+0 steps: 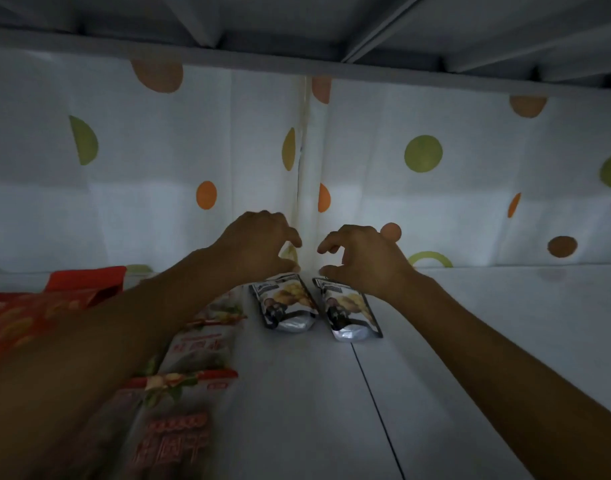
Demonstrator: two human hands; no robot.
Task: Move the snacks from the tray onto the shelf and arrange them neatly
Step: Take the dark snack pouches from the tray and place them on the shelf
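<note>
Snack pouches (pixel 284 304) side by side, each hand (pixel 259 244) spread above them.

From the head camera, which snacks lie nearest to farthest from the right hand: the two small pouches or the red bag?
Measured from the right hand:
1. Right pouch, directly under its fingertips.
2. Left pouch, beside it, under the left hand.
3. Red bag, far left, behind the left forearm.

Both arms reach forward, left hand (pixel 259 247) and right hand (pixel 363 258) curled, grip loose.
</note>
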